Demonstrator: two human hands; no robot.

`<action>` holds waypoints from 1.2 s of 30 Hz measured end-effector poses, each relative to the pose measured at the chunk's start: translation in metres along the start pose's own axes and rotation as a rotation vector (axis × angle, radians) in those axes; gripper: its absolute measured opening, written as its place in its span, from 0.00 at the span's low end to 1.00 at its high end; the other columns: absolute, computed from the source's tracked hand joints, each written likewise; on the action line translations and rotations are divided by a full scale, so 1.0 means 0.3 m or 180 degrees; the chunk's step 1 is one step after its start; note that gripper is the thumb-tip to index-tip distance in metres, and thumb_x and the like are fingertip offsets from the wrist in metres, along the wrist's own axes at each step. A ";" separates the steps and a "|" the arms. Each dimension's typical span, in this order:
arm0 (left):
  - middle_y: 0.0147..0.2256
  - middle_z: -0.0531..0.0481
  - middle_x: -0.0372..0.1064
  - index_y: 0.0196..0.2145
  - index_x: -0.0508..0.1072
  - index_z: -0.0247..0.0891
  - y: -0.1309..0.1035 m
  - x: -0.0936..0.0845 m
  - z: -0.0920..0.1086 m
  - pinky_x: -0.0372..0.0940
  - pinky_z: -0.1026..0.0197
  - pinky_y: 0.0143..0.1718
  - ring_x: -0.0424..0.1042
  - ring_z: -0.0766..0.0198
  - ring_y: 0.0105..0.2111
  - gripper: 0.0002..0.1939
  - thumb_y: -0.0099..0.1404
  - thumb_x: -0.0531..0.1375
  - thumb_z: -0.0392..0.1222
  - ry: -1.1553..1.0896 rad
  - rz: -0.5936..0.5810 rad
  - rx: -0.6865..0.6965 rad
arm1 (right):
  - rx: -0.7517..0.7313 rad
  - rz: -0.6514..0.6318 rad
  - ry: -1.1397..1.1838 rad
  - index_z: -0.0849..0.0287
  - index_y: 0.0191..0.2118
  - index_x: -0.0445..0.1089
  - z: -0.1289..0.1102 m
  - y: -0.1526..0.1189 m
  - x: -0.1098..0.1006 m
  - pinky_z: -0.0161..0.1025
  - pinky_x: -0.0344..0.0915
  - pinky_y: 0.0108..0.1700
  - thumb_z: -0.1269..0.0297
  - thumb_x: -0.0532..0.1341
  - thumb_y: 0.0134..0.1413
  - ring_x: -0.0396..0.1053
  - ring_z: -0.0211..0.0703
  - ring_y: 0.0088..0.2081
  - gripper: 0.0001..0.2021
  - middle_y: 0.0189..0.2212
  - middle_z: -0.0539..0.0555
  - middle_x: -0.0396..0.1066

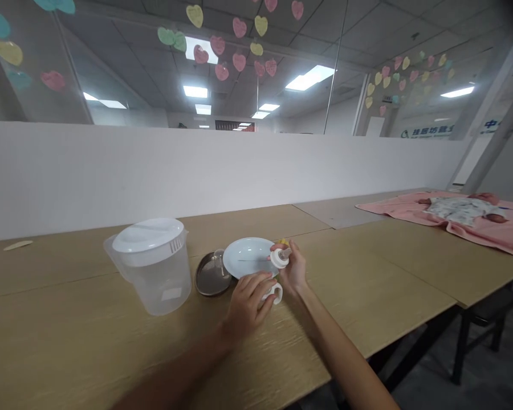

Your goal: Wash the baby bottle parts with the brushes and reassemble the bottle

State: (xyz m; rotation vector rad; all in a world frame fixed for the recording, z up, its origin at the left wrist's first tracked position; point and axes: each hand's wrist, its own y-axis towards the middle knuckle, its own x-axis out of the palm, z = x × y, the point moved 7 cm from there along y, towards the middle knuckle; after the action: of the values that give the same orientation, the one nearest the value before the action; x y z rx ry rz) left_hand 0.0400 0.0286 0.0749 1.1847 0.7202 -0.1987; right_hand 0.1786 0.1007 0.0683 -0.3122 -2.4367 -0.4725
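Note:
Between the thumb and fingers of my right hand [297, 269] is a baby bottle nipple in a white collar [280, 257], its clear teat tipped up to the right. My left hand [248, 299] is closed around a baby bottle with a white loop handle [277, 293], low over the table; most of the bottle is hidden by the fingers. Just beyond both hands sits a white oval dish [243, 250]. Left of it is a round metal tray [209, 285], and a clear cap [219, 259] rests at the tray's edge. Something yellow [284, 242] shows behind my right hand.
A lidded clear plastic tub [158, 285] stands left of the tray. On the far right, a baby-like figure in patterned clothes [455, 209] lies on a pink towel [470, 236]. A low white wall [196, 176] runs behind the table [367, 273]. A dark stool [489, 313] is at right.

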 end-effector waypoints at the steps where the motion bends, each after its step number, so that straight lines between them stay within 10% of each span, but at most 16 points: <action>1: 0.45 0.45 0.72 0.45 0.71 0.41 -0.001 0.000 -0.006 0.64 0.54 0.50 0.69 0.58 0.49 0.13 0.65 0.52 0.40 0.0009 0.0056 -0.0002 | -0.0005 -0.0081 0.0026 0.59 0.24 0.71 0.001 -0.004 0.008 0.37 0.69 0.28 0.43 0.58 0.48 0.68 0.37 0.24 0.22 0.26 0.51 0.71; 5: 0.47 0.44 0.71 0.44 0.72 0.40 -0.016 -0.001 -0.015 0.62 0.55 0.51 0.68 0.59 0.50 0.11 0.65 0.54 0.40 0.0027 0.0319 -0.0094 | -0.0248 -0.0365 0.0034 0.58 0.31 0.72 -0.008 -0.032 0.038 0.44 0.71 0.44 0.52 0.66 0.42 0.70 0.39 0.34 0.15 0.32 0.50 0.70; 11: 0.47 0.43 0.67 0.45 0.73 0.44 -0.046 -0.013 0.003 0.59 0.51 0.51 0.65 0.56 0.49 0.13 0.64 0.55 0.39 0.0351 0.0543 -0.0355 | -0.1373 0.0460 -0.0639 0.55 0.36 0.67 -0.030 -0.121 -0.018 0.44 0.70 0.41 0.56 0.62 0.50 0.68 0.39 0.37 0.11 0.35 0.49 0.69; 18: 0.39 0.46 0.68 0.42 0.70 0.40 -0.054 -0.013 -0.028 0.60 0.52 0.47 0.68 0.59 0.42 0.10 0.62 0.56 0.37 -0.0042 0.0677 -0.0384 | -0.2134 -0.0686 -0.2647 0.57 0.37 0.68 -0.018 -0.194 0.060 0.39 0.64 0.36 0.59 0.53 0.58 0.69 0.42 0.33 0.10 0.31 0.53 0.72; 29: 0.42 0.45 0.61 0.38 0.59 0.38 -0.089 -0.013 -0.097 0.64 0.56 0.45 0.66 0.58 0.45 0.17 0.52 0.63 0.36 -0.0773 0.1539 -0.0987 | -0.2257 -0.0983 -0.3118 0.58 0.34 0.66 -0.007 -0.171 0.084 0.36 0.62 0.33 0.61 0.53 0.59 0.66 0.39 0.29 0.09 0.28 0.51 0.70; 36: 0.46 0.42 0.67 0.52 0.56 0.38 -0.070 0.035 -0.134 0.65 0.54 0.47 0.69 0.56 0.46 0.32 0.51 0.63 0.36 -0.1269 0.0742 -0.1466 | -0.2619 -0.1279 -0.3330 0.59 0.35 0.70 -0.040 -0.195 0.125 0.41 0.65 0.40 0.63 0.53 0.57 0.67 0.44 0.37 0.10 0.32 0.55 0.67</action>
State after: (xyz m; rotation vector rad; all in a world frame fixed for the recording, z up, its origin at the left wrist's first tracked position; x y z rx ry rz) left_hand 0.0210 0.0586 0.0449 0.7460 0.2515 -0.0632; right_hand 0.1366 0.0466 0.0855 -0.4854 -3.1573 -1.8939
